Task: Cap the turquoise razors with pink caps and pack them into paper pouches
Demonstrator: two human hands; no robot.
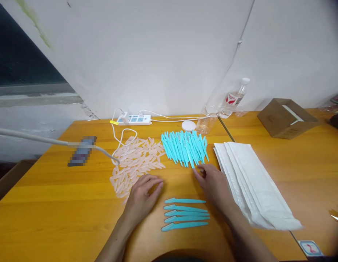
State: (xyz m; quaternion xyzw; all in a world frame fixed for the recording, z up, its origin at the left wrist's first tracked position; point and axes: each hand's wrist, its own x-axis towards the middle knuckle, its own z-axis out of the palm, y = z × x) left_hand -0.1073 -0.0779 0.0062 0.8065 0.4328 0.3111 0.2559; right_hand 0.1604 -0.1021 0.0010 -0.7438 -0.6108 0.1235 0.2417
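Observation:
My left hand (143, 198) rests palm down on the table at the near edge of a heap of pale pink plastic caps (136, 160), fingers spread over the closest ones. My right hand (212, 182) reaches toward the front of a pile of turquoise plastic razor handles (185, 147), its fingertips pinching the near end of one of them. Between my forearms, several turquoise handles (185, 214) lie in a neat row, side by side.
A stack of white paper pouches (253, 178) lies right of my right hand. At the back stand a power strip (135, 119), a round white disc (188, 125) and clear bottles (234, 98). A brown cardboard box (286, 118) sits far right, a phone (82, 151) left.

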